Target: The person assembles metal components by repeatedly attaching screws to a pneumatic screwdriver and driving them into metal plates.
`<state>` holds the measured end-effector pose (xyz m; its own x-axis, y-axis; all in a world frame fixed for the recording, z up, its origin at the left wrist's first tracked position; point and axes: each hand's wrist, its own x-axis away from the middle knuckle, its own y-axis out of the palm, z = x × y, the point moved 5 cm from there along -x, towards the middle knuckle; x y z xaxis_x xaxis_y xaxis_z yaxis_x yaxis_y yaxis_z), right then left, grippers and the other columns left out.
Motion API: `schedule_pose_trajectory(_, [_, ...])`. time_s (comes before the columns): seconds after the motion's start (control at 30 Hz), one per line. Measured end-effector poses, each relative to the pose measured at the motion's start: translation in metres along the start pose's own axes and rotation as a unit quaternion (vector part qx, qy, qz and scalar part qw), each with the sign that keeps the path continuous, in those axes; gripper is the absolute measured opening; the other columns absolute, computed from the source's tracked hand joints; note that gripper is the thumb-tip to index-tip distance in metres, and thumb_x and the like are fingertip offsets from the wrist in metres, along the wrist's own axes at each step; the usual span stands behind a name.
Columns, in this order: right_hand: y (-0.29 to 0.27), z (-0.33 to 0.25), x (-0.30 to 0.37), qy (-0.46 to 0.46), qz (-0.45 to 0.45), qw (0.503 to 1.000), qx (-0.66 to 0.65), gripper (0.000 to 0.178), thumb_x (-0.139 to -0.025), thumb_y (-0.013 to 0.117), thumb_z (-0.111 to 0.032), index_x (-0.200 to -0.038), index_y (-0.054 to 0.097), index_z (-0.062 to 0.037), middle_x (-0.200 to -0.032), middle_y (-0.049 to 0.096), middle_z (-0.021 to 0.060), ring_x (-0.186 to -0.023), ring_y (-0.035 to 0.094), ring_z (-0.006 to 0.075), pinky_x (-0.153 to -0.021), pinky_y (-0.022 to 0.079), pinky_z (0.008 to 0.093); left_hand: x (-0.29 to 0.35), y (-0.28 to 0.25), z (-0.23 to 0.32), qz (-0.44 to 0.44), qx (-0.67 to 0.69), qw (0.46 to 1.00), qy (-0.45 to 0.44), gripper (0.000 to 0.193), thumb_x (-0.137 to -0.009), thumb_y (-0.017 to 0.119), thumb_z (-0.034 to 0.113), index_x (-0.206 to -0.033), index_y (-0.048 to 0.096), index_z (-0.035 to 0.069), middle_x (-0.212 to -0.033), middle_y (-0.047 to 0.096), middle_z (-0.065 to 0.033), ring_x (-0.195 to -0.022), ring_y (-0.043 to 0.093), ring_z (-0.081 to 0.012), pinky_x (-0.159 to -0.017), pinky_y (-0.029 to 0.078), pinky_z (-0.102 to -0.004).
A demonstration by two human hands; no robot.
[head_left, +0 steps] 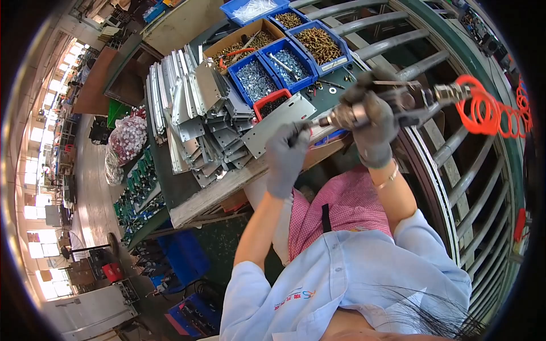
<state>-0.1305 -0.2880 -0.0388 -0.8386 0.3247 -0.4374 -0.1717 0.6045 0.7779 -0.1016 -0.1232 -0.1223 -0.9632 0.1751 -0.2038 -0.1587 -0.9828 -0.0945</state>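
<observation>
I'm looking straight down at the flat grey sheet-metal bracket plate [277, 121] lying at the near edge of the worn wooden-edged workbench [211, 193], just in front of the blue plastic bins of screws [287, 59]. My left hand [286, 156], in a grey knit glove, is closed at the plate's near edge, fingers pinched right where the tool's tip meets it; what it pinches there is too small for me to tell. My right hand [372, 128], also gloved, is wrapped tight around the silver pneumatic screwdriver [364, 111], which lies nearly level with its nose toward the left hand, the coiled orange air hose [492, 108] trailing off to the right. I judge the step is driving a fastener into that plate, so I want the bit square to the hole, the left fingers steadying and clear of the spinning tip, and the hose slack so it doesn't tug the tool off line. To the left sits a heap of matching grey metal brackets [196, 116], touching one another; a cardboard box of dark screws [242, 44] stands behind.
</observation>
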Motion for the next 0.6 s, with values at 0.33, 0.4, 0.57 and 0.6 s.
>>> schedule_pose_trajectory(0.33, [-0.002, 0.045, -0.060, -0.059, -0.026, 0.931, 0.359, 0.032, -0.073, 0.052, 0.008, -0.104, 0.057, 0.0026, -0.088, 0.062, 0.0121, -0.068, 0.061, 0.0156, -0.058, 0.052, 0.0282, -0.059, -0.001, -0.001, -0.053, -0.349, 0.930, 0.097, 0.020, -0.078, 0.065, 0.025, -0.095, 0.071, 0.017, -0.085, 0.066, -0.0110, -0.075, 0.064, -0.0296, -0.066, 0.051, -0.0386])
schedule_pose_trajectory(0.4, [-0.004, 0.046, -0.060, -0.047, -0.031, 0.937, 0.344, 0.032, -0.073, 0.052, 0.009, -0.104, 0.058, 0.0023, -0.088, 0.061, 0.0120, -0.068, 0.062, 0.0158, -0.058, 0.052, 0.0281, -0.058, -0.001, -0.005, -0.051, -0.360, 0.927, 0.094, 0.020, -0.078, 0.065, 0.025, -0.094, 0.072, 0.017, -0.084, 0.066, -0.0111, -0.075, 0.064, -0.0296, -0.066, 0.051, -0.0385])
schedule_pose_trajectory(0.57, [-0.002, 0.039, -0.061, -0.055, -0.063, 0.926, 0.367, 0.033, -0.073, 0.054, 0.008, -0.105, 0.058, 0.0021, -0.088, 0.061, 0.0114, -0.069, 0.061, 0.0164, -0.059, 0.052, 0.0287, -0.058, -0.003, -0.006, -0.039, -0.365, 0.925, 0.097, 0.019, -0.077, 0.065, 0.026, -0.091, 0.072, 0.016, -0.082, 0.066, -0.0119, -0.074, 0.064, -0.0297, -0.065, 0.050, -0.0386])
schedule_pose_trajectory(0.6, [-0.001, 0.037, -0.062, -0.039, -0.064, 0.914, 0.398, 0.032, -0.073, 0.055, 0.008, -0.105, 0.058, 0.0017, -0.088, 0.062, 0.0109, -0.069, 0.061, 0.0155, -0.060, 0.052, 0.0289, -0.059, -0.003, -0.006, -0.042, -0.362, 0.926, 0.100, 0.019, -0.077, 0.065, 0.026, -0.091, 0.072, 0.016, -0.081, 0.066, -0.0124, -0.074, 0.064, -0.0298, -0.065, 0.050, -0.0389])
